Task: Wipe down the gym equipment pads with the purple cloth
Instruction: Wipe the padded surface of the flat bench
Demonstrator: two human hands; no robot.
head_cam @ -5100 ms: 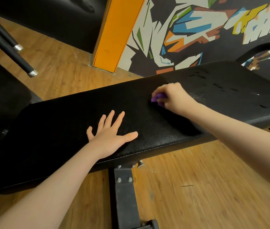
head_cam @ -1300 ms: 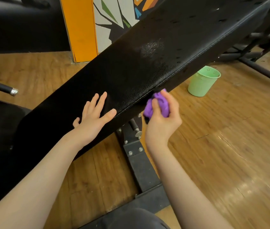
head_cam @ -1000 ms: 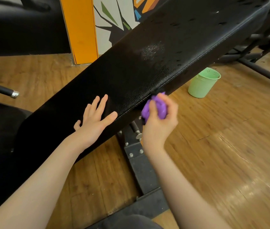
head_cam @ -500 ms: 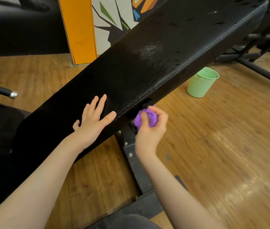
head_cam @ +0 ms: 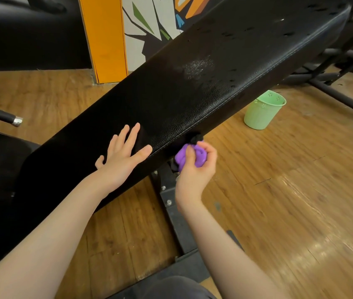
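Purple cloth (head_cam: 189, 157) sits bunched in the right hand (head_cam: 195, 169), whose fingers (head_cam: 211, 153) and thumb curl around it, holding it against the near side edge of the black bench pad (head_cam: 193, 83), just below the stitched seam. Most of the cloth is hidden inside the grip, and where it meets the pad is in dark shadow. Left hand (head_cam: 121, 156) lies flat on the pad's top, fingers straight and spread, thumb out along the edge toward the cloth. Both forearms reach up from the bottom of the view. Beyond the right fingers, a green bucket (head_cam: 262, 110) stands on the wood floor (head_cam: 290, 190).
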